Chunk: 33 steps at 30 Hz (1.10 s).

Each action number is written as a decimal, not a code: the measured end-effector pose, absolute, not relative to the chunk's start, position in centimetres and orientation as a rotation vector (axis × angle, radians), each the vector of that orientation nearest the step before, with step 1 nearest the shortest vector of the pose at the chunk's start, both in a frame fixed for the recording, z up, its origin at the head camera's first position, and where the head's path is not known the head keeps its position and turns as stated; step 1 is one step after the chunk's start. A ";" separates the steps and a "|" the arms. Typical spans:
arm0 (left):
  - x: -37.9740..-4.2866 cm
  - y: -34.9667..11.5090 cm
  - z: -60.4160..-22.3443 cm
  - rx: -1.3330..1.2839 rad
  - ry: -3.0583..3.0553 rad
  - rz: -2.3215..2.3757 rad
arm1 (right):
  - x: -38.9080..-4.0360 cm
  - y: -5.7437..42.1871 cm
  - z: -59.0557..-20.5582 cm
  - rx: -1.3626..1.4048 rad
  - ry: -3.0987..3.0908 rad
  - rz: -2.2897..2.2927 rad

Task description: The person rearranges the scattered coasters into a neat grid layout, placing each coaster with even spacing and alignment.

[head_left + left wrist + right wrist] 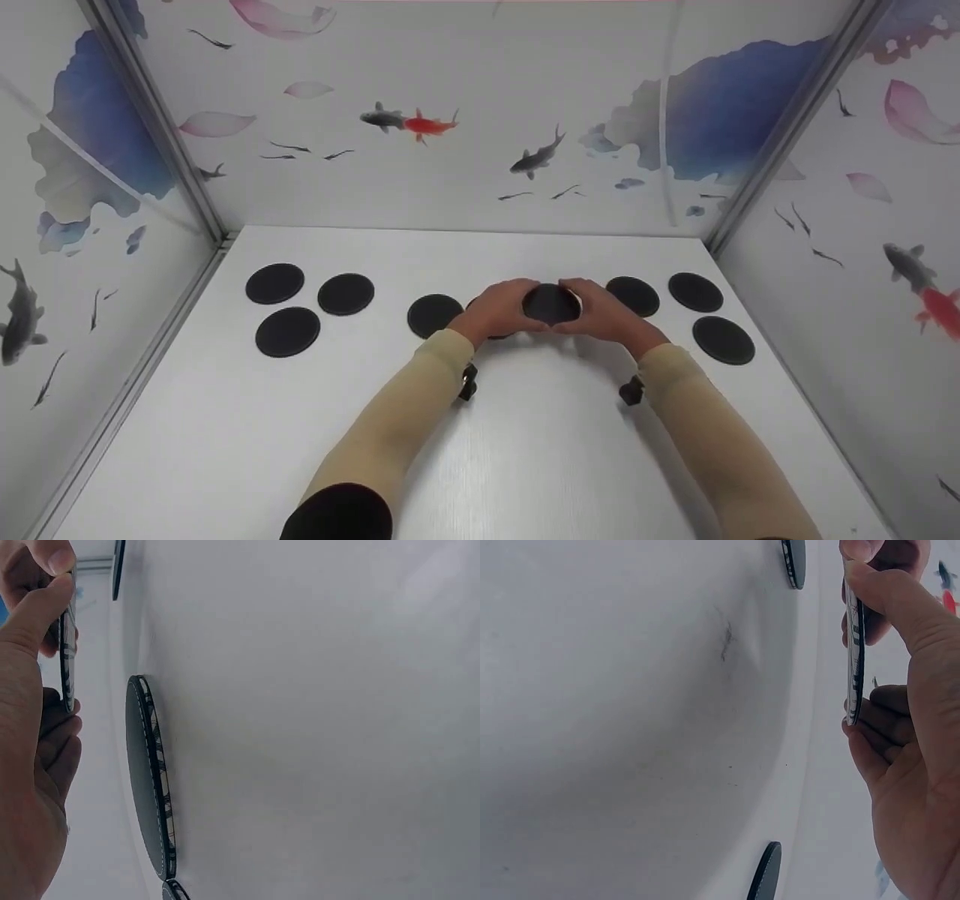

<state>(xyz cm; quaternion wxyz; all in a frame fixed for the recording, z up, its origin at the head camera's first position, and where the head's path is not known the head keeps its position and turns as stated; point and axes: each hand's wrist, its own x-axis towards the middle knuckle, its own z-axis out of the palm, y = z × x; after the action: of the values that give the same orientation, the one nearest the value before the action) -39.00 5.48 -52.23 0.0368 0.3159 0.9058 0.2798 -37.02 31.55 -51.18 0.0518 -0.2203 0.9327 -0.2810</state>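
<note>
While both hands are out over the far part of the white tabletop (551,450), the person holds up one black disc (552,304) between them, clear of the surface, its plain dark face up and its pale, patterned side turned downward. I can see the left hand (496,309) curled round one side of the rim, its fingers (60,756) and thumb pinching the edge, and the right hand (606,316) doing the same opposite, the two thumbs close together at the near edge. Neither grip is wide; both are closed to the disc's thickness. Other discs lie flat about it: a left-hand trio (288,331), a middle disc (435,316), a partly covered disc (501,337) behind the left hand, and a right-hand trio (724,340), one of them just beyond the right hand. The step in hand, as I judge it, is handling this single disc in the air, with nothing set down yet. To my mind the next move calls for even pressure from both sides so it doesn't tip, and, should it be lowered, some care not to catch the disc so near the left hand.
</note>
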 end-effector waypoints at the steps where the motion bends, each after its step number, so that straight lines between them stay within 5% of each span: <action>1: -39.0 5.5 -52.3 0.963 2.770 0.868 | -37.0 31.6 -51.3 -0.665 2.834 -0.854; 33: -39.6 6.5 -54.6 0.963 2.725 0.812 | -37.4 31.3 -53.3 -0.647 2.800 -0.802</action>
<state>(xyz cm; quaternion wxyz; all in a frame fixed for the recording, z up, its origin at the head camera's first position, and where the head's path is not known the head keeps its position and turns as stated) -39.62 6.52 -54.61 0.0695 0.3200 0.9055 0.2698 -37.38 31.26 -53.25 0.0790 -0.2162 0.9356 -0.2679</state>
